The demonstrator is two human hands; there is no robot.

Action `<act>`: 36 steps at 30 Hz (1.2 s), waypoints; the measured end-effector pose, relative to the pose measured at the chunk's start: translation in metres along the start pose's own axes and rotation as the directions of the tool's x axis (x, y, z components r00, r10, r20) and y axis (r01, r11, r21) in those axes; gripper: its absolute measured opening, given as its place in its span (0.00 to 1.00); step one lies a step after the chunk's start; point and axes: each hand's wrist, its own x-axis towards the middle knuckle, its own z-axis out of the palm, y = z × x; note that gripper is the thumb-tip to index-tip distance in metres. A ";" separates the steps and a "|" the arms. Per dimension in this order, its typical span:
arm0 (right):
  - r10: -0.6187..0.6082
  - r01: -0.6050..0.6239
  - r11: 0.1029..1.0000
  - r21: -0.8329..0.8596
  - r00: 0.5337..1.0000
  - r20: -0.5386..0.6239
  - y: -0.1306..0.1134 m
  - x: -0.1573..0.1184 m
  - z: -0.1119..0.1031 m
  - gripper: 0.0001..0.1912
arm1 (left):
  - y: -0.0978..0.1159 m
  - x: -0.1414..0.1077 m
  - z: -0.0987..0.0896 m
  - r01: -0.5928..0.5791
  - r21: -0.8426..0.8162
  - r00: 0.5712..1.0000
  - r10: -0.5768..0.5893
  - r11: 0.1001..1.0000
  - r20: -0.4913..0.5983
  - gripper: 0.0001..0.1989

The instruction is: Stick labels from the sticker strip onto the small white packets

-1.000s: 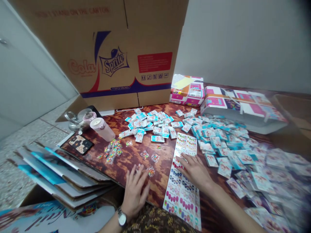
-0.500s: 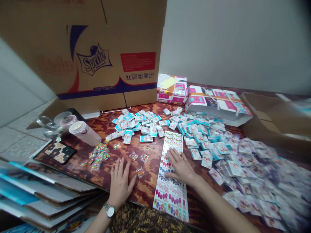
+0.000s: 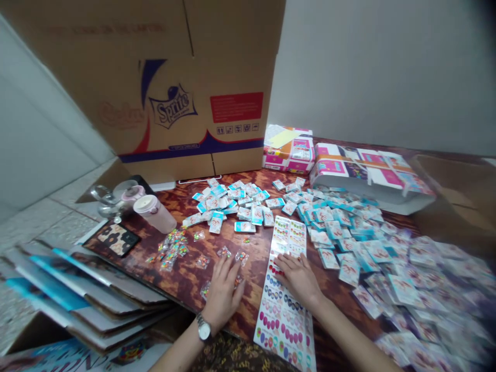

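Your left hand (image 3: 222,295): open, palm down on the table (image 3: 251,289), resting among clear packets (image 3: 205,290), no grip. Your right hand (image 3: 298,281): open, flat on the printed sheet (image 3: 284,315), no grip; loose cards (image 3: 329,258) lie just right of the sheet.

Right hand (image 3: 297,281) on probable sticker sheet (image 3: 282,320)

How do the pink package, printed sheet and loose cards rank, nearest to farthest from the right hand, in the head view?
1. Printed sheet: directly under the right hand, touching it.
2. Loose cards: scattered just to the hand's right.
3. Pink package: far back, straight ahead.
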 end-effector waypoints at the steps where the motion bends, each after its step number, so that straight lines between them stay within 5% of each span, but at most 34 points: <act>1: -0.003 0.003 1.000 0.004 1.000 -0.020 -0.001 0.001 -0.001 0.13 | 0.002 0.003 -0.002 0.007 -0.029 1.000 -0.007 1.000 0.009 0.21; 5: -0.037 0.040 0.996 0.074 0.999 -0.034 -0.010 0.002 -0.024 0.11 | 0.012 0.012 -0.012 0.034 -0.181 0.996 -0.020 0.983 0.082 0.25; 10: -0.072 0.090 0.909 0.407 0.996 -0.060 -0.023 0.005 -0.087 0.14 | 0.031 0.032 -0.021 -0.016 -0.378 0.982 0.086 0.926 0.170 0.39; 14: -0.069 0.152 0.877 0.456 0.979 -0.193 -0.025 0.008 -0.117 0.13 | 0.038 0.047 -0.016 0.064 -0.523 0.989 0.017 0.850 0.149 0.16; 20: -0.191 0.307 0.899 0.313 0.917 -0.350 -0.038 -0.007 -0.110 0.13 | 0.038 0.055 -0.004 0.352 -0.804 0.935 -0.219 0.479 0.279 0.12; 24: -0.385 0.423 0.866 0.268 0.904 -0.184 -0.061 -0.022 -0.093 0.13 | 0.049 0.058 -0.012 0.447 -0.894 0.864 -0.274 0.036 0.422 0.14; 26: -0.372 0.393 0.866 0.310 0.920 -0.125 -0.065 -0.022 -0.088 0.13 | 0.054 0.058 -0.018 0.462 -0.883 0.854 -0.229 -0.080 0.467 0.15; 32: -0.156 0.200 0.857 0.476 0.979 -0.132 -0.054 -0.004 -0.092 0.08 | 0.052 0.052 -0.027 0.459 -0.887 0.887 -0.080 0.044 0.455 0.14; 36: -0.056 0.114 0.871 0.478 0.989 -0.134 -0.051 0.005 -0.087 0.08 | 0.049 0.049 -0.034 0.503 -0.861 0.864 -0.060 0.071 0.500 0.16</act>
